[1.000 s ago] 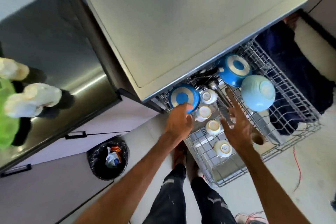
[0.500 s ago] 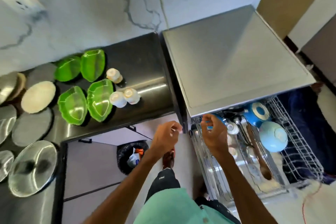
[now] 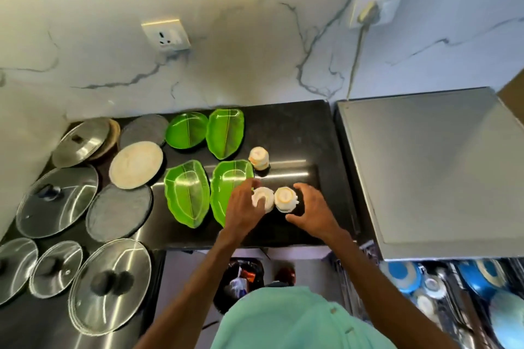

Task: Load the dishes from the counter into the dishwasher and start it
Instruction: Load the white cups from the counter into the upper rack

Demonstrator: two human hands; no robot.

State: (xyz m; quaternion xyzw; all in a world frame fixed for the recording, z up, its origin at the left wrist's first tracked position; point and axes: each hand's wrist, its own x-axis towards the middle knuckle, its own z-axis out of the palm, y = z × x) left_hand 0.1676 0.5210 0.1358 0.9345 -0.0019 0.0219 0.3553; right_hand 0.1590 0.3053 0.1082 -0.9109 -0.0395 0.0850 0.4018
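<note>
black stone counter (image 3: 292,133), glossy, set against a veined marble wall. two small white cups stand side by side near its front edge, just right of the green leaf-shaped plates (image 3: 187,193).

left cup (image 3: 263,198): left hand (image 3: 243,208) is on it, thumb raised behind, fingers lying over its near side. blurred; cannot tell whether they clamp it or only touch.

right cup (image 3: 286,198): right hand (image 3: 314,210) curves round it from the right. thumb and fingers are spread apart, with a gap showing on either side of the cup. no contact seen.

third cup (image 3: 258,158) stands apart, farther back, beside the rear right green plate. the green plates number four, in two rows.

left of them: a cream plate (image 3: 136,164), grey round plates, several glass lids (image 3: 109,283).

dishwasher (image 3: 425,173) sits right of the counter, flat steel top. its rack (image 3: 350,278) is drawn out below, holding blue bowls (image 3: 402,275).
</note>
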